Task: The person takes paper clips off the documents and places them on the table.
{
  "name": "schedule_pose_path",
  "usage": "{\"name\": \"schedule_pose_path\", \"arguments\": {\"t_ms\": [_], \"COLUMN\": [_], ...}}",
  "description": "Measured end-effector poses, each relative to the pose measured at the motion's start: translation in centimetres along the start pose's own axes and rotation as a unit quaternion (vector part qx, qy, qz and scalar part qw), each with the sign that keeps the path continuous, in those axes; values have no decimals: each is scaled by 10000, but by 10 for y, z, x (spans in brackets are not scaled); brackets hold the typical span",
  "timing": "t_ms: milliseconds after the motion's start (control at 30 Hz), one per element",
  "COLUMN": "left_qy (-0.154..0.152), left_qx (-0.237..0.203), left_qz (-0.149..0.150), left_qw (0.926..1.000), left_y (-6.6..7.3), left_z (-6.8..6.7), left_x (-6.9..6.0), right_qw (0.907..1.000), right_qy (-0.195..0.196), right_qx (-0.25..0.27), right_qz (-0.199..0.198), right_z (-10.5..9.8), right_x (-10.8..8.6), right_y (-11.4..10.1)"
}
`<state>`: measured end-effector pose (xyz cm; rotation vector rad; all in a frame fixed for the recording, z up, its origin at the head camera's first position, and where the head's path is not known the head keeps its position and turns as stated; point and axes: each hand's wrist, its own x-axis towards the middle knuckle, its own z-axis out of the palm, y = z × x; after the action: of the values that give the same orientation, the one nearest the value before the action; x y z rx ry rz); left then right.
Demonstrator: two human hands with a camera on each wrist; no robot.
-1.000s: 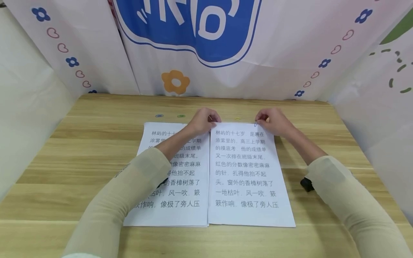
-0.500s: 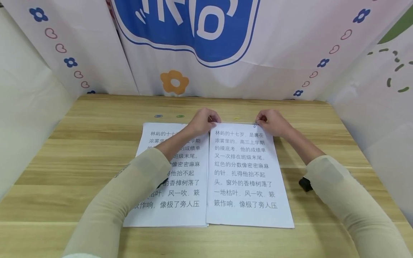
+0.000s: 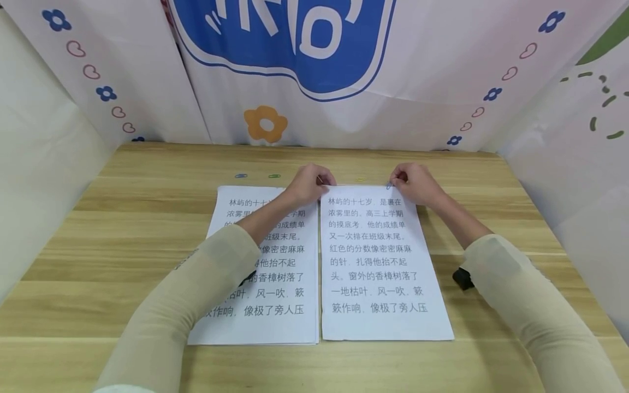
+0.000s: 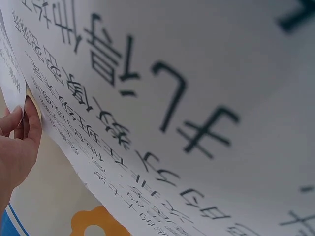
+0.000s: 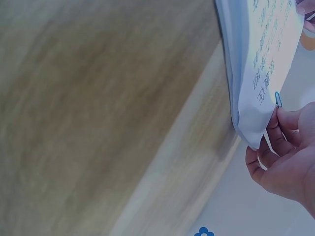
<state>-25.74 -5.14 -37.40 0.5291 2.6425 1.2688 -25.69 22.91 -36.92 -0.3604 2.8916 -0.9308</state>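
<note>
Two stacks of printed paper lie side by side, the left stack [image 3: 275, 327] partly under the left forearm and the right stack [image 3: 383, 325] between the hands. My left hand [image 3: 308, 183] pinches the right stack's top-left corner; the left wrist view also has its curled fingers on the sheet. At the top-right corner my right hand [image 3: 416, 184] pinches a small blue paper clip [image 5: 278, 100] between thumb and finger at the paper's edge. Other fingers of that hand curl at the corner of the sheets. How far the clip sits over the sheets is hard to tell.
Behind the sheets, a blue paper clip [image 3: 241, 176], a green paper clip [image 3: 274, 176] and a yellow paper clip [image 3: 361, 179] lie on the wooden table [image 3: 98, 262]. A printed white cloth [image 3: 422, 65] hangs beyond the table's back edge.
The right stack's lower edge has swung slightly right and away from me, widening the gap to the left stack. My right hand has risen a little with the clip; my left hand stays put.
</note>
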Motion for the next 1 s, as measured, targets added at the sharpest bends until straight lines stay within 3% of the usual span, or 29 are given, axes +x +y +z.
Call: {"name": "schedule_pose_path", "arguments": {"t_ms": [567, 1000], "left_qy": [39, 30], "left_qx": [8, 32], "left_qz": [-53, -96], "left_qw": [10000, 9999], "left_y": [-2, 1], "left_z": [1, 2], "left_x": [0, -1], "right_qw": [9961, 9922], "right_qy": [398, 421], "right_qx": [634, 905], "right_qz": [461, 748], "right_z": [-1, -2], "right_x": [1, 5], "right_y": [8, 10]}}
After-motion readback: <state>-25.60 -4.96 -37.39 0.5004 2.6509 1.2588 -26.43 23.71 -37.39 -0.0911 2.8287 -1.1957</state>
